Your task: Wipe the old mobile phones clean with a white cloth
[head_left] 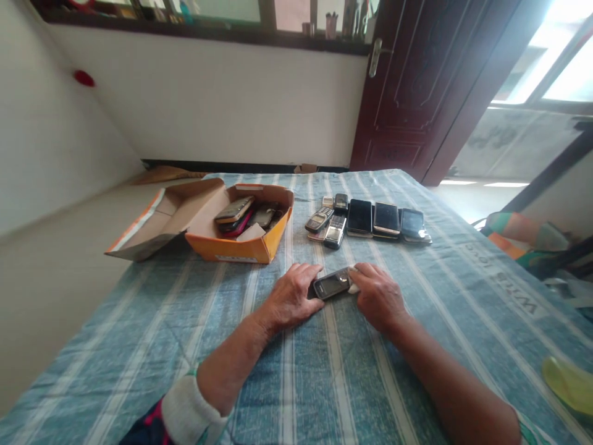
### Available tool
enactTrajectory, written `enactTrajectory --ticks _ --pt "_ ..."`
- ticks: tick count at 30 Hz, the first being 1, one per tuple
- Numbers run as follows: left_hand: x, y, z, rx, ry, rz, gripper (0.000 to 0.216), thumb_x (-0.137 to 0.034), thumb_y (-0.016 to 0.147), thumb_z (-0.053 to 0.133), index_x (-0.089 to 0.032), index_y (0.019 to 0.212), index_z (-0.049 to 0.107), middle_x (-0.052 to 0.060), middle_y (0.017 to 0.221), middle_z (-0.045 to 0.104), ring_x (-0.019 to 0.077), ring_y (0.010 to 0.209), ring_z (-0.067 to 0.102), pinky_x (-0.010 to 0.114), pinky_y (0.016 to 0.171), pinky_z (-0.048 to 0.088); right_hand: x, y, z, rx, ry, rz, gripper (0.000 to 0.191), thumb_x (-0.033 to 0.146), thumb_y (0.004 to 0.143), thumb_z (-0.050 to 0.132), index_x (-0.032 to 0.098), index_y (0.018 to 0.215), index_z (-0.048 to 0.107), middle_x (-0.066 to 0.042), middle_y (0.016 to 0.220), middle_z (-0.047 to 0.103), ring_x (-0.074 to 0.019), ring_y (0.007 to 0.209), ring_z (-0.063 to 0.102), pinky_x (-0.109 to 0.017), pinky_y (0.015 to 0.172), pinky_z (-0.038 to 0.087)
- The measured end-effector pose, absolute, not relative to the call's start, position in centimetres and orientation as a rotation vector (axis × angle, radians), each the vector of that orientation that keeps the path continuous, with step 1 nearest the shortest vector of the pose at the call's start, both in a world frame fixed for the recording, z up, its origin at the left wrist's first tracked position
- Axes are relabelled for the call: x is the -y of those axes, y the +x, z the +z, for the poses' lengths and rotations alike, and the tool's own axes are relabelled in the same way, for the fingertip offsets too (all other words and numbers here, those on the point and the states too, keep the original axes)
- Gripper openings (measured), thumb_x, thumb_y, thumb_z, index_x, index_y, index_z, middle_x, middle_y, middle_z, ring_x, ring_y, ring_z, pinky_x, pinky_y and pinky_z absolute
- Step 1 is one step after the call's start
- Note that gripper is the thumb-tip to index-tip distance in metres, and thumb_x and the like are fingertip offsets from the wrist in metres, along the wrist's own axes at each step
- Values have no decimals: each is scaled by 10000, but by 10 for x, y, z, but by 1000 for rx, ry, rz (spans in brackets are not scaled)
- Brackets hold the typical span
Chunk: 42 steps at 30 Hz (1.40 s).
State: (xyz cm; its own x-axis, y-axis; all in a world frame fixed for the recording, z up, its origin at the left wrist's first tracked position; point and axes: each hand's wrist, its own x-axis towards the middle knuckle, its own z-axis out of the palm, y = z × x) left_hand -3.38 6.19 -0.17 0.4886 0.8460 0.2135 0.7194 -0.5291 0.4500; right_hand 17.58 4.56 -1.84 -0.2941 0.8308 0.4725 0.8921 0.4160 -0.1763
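A dark mobile phone [332, 284] with a small screen lies face up, slightly slanted, between my hands on the bed. My left hand [288, 298] grips its left end, thumb at the near side and fingers at the far side. Pinched in my right hand [378, 296] is a white tissue [353, 288], pressed against the phone's right end. The fingers cover most of the tissue. Beyond my hands lie a grey keypad phone [319, 219], a silver keypad phone [335, 231] and several dark-screened smartphones [360, 216] in a row.
An orange cardboard box [231, 248] with its lid folded open to the left holds several more phones [235, 210]. Everything rests on a blue striped sheet [296, 383]. Something yellow-green [567, 383] lies at the right edge. Behind are a wall and a dark red door [417, 80].
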Motion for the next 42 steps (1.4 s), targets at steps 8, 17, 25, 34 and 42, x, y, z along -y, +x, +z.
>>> enactTrajectory --ticks 8,17,25,34,42 --pt "-57 -27 4 -1336 2482 572 499 -228 663 744 -153 1131 586 95 1009 642 268 977 559 410 875 476 -55 188 -17 2083 -1622 -58 303 40 826 467 220 898 700 -35 894 654 -178 835 562 -268 723 394" --pt "-57 -27 6 -1353 2468 580 351 -230 705 741 -177 1031 621 67 948 658 246 921 571 383 833 477 -61 194 -20 1970 -1575 11 317 47 809 472 223 908 716 -31 925 679 -167 856 599 -253 744 444" --pt "-56 -28 11 -1342 2422 618 197 -258 737 717 -182 904 643 43 833 649 220 844 572 350 760 469 -61 193 -26 1885 -1409 -11 384 42 782 450 210 1005 714 -49 979 690 -181 901 620 -278 800 495" --pt "-57 -29 9 -1332 2448 622 75 -248 797 652 -176 798 633 24 756 639 190 778 566 306 706 450 -31 158 -9 2155 -980 -222 329 114 937 370 156 953 696 -107 994 663 -216 1033 578 -359 879 470" --pt "-55 -26 7 -1334 2485 625 222 -200 711 699 -180 922 635 48 856 658 228 849 569 352 762 469 -56 190 -27 1946 -1409 -58 343 38 789 451 203 917 722 -52 951 685 -178 873 613 -288 785 489"
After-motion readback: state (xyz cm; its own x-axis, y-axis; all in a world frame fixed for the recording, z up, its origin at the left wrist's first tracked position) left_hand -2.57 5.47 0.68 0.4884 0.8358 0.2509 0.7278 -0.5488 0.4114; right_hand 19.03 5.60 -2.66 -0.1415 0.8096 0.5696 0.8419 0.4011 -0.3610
